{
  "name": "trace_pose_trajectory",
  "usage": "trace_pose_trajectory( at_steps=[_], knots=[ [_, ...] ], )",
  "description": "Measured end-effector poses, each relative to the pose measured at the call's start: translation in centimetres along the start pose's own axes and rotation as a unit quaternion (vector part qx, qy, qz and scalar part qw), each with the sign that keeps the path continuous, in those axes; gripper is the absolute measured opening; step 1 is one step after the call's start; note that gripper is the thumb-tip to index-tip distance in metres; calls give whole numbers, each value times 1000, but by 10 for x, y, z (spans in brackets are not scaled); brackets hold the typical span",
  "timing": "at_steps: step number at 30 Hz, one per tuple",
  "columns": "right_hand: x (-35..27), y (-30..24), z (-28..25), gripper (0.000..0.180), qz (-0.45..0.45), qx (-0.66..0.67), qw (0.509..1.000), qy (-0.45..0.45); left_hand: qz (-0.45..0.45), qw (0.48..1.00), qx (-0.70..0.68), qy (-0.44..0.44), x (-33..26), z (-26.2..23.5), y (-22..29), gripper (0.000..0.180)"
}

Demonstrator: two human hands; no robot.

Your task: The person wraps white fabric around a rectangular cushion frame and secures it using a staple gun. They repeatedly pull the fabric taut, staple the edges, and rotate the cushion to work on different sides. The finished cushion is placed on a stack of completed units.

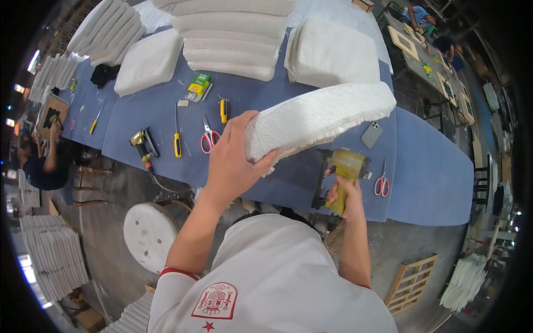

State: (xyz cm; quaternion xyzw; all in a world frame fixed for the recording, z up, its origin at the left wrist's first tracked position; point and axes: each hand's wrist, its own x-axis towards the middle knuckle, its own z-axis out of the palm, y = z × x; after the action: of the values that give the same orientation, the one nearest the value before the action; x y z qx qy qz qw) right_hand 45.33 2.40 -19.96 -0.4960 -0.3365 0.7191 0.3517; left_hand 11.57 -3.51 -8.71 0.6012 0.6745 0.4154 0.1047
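Note:
My left hand (236, 155) grips the near left end of a white fabric-covered seat cushion (322, 114), fingers wrapped over its edge. The cushion is tipped up on its side above the table, and frayed fabric shows along its lower edge. In my right hand (348, 197) is a yellow-green and black staple gun (344, 166), held by its handle below the cushion. The gun looks slightly blurred. Red-handled scissors (210, 139) lie just left of my left hand. Another pair of scissors (382, 183) and a phone (371, 135) rest right of the staple gun.
Across the blue table (239, 94) lie a second staple gun (145, 145) with a hose, a screwdriver (177, 141), a yellow-handled cutter (224, 111) and a green-yellow box (199, 86). Stacked cushions (230, 39) line the far side. A round white stool (149, 236) stands left. A co-worker (47, 166) works at far left.

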Motion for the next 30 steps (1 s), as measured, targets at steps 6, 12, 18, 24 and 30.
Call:
trace_pose_trajectory(
  at_steps=[6,12,18,24,30],
  knots=[
    [-61,9,105,34,-296,-161,938,-85,26,1000,4,-14,12,-8,-7,83],
    [-53,21,150,18,-415,-222,881,-50,-2,999,11,-52,11,-13,-14,85],
    [-55,22,156,19,-428,-224,875,-37,14,999,2,-45,9,-16,-14,85],
    [-35,41,148,28,-485,-250,838,-9,6,1000,-5,-18,8,-9,-8,82],
    [-44,-6,83,51,-155,-176,968,-87,-41,997,-28,-67,15,-45,5,80]
  ],
)
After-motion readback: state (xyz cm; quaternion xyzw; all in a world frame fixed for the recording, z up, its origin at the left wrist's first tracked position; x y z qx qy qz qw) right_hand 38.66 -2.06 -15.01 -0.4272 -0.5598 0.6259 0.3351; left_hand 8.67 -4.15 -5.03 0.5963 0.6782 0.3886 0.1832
